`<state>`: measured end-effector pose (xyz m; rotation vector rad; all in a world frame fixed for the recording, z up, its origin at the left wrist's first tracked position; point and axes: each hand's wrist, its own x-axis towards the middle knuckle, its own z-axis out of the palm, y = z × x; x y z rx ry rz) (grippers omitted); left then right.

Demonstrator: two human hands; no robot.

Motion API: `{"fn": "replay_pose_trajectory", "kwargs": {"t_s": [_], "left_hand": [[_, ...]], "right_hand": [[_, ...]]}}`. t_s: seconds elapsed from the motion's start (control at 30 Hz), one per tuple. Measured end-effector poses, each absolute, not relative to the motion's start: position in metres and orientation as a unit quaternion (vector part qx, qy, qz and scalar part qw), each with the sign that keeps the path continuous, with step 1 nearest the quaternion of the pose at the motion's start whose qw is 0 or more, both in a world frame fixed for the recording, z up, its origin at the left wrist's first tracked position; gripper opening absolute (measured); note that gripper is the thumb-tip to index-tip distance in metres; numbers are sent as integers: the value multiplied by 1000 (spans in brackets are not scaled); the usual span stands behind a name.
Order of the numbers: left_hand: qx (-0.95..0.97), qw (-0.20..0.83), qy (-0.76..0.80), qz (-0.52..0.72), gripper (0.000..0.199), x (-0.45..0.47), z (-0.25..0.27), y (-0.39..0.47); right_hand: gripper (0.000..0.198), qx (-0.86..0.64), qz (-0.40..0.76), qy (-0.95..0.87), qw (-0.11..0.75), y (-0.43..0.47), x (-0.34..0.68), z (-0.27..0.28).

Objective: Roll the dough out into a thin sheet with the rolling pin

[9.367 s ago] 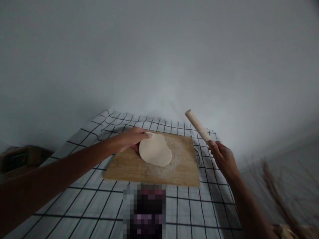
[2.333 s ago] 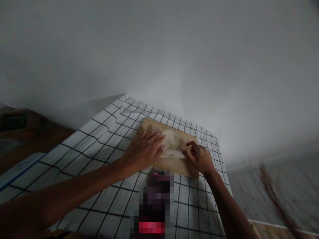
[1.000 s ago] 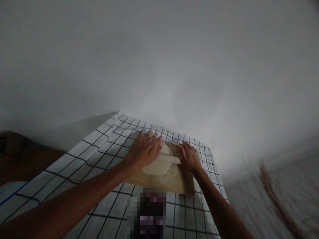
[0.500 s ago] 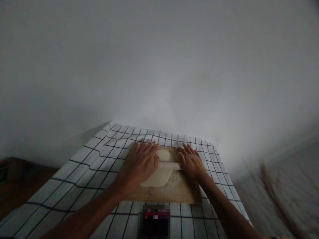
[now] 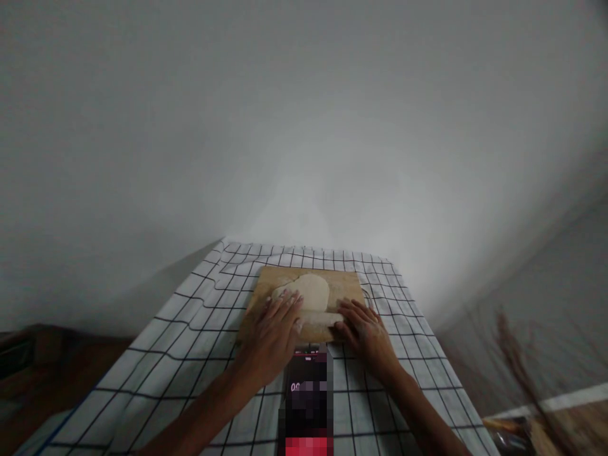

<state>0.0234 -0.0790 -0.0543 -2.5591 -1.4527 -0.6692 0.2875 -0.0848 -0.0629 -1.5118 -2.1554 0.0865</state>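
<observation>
A pale rolling pin [image 5: 320, 318] lies crosswise on a wooden board [image 5: 344, 285], at the near edge of a flattened sheet of dough [image 5: 313, 291]. My left hand [image 5: 280, 320] rests palm down over the pin's left part, its fingers stretched forward and slightly apart, fingertips over the dough's left side. My right hand [image 5: 365, 326] lies over the pin's right end, fingers extended and a little bent, thumb pointing in along the pin. Both palms hide the pin's ends. Neither hand is wrapped round it.
A white tablecloth with black grid lines [image 5: 199, 339] covers the table. Close before the board lies a dark phone [image 5: 308, 373], partly pixelated, with a lit screen. A pale wall [image 5: 304, 126] rises behind the table. Dry brown twigs [image 5: 515, 361] stand at the right.
Both hands have drawn the rolling pin toward me, from across the dough's middle to its near edge. The view has shifted, and more of the phone shows.
</observation>
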Motion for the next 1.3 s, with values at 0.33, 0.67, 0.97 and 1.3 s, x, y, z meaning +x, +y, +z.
{"fn": "replay_pose_trajectory", "kwargs": {"t_s": [0.33, 0.67, 0.97, 1.3], "left_hand": [[-807, 148, -526, -224, 45, 29, -49, -1], [-799, 93, -548, -230, 39, 25, -57, 102], [-805, 127, -522, -252, 43, 32, -49, 39], [-842, 76, -460, -271, 48, 31, -64, -43]], "right_hand": [[38, -579, -26, -783, 226, 7, 280, -41], [38, -597, -6, -780, 189, 96, 273, -39], [46, -634, -11, -751, 183, 33, 273, -49], [41, -612, -13, -769, 185, -79, 282, -53]]}}
